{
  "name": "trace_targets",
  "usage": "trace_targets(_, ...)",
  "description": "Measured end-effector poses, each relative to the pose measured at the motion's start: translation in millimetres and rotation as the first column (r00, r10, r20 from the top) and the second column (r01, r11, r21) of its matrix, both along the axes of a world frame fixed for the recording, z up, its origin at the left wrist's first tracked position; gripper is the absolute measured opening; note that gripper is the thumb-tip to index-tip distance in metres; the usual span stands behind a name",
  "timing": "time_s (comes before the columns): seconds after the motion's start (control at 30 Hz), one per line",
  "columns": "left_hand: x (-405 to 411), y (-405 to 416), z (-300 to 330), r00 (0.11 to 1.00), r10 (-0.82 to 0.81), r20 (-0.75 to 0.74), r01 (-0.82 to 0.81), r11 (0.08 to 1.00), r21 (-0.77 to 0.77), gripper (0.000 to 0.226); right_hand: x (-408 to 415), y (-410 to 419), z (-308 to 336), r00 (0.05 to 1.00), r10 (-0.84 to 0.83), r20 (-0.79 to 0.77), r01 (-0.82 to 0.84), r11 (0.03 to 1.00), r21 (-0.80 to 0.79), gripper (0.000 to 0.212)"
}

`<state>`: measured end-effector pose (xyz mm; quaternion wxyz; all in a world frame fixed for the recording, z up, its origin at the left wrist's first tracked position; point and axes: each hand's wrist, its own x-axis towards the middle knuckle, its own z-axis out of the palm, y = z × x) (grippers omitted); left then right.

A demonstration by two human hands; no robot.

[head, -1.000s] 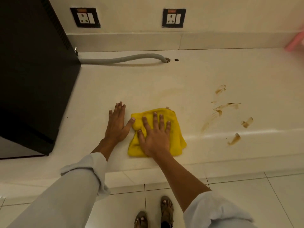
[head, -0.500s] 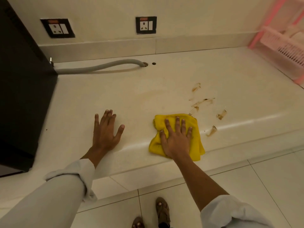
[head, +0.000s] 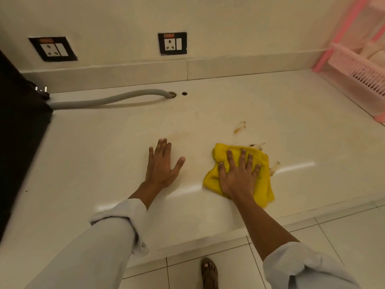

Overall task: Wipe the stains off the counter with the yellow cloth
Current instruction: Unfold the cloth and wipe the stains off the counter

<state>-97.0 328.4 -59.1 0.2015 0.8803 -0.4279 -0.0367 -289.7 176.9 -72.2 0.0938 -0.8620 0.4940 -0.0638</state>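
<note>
The yellow cloth (head: 263,180) lies crumpled on the cream counter (head: 104,155), near its front edge. My right hand (head: 237,176) presses flat on the cloth with fingers spread. Brown stains show around the cloth: one streak (head: 239,127) further back, one smear (head: 257,145) at the cloth's far edge, and one mark (head: 275,165) at its right side. My left hand (head: 161,165) rests flat and empty on the counter, to the left of the cloth. A faint brownish haze (head: 181,135) lies beyond the left hand.
A black appliance (head: 18,130) fills the left side, with a grey hose (head: 108,100) running to a hole in the counter. Two wall sockets (head: 172,43) sit above the backsplash. A pink plastic rack (head: 358,67) stands at the right. My sandalled foot (head: 209,272) is on the tiled floor.
My right hand has slid the cloth to the right, onto the brown stains, covering some of them. The left hand has stayed flat on the counter. The view has shifted right.
</note>
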Motion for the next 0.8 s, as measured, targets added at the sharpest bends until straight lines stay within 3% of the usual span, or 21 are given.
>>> trace_targets(0.47, 9.2, -9.6, -18.6, 0.999, 0.049, 0.012, -0.049, 0.998, 0.048, 0.093, 56.3, -136.2, 3.0, 0.998, -0.053, -0.028, 0.053, 0.998, 0.013, 0.066)
trace_targets(0.8, 9.5, -12.0, -18.8, 0.999, 0.052, -0.002, -0.052, 0.998, 0.024, 0.090, 119.0, -126.0, 1.5, 0.989, 0.140, -0.052, -0.139, 0.990, 0.019, 0.071)
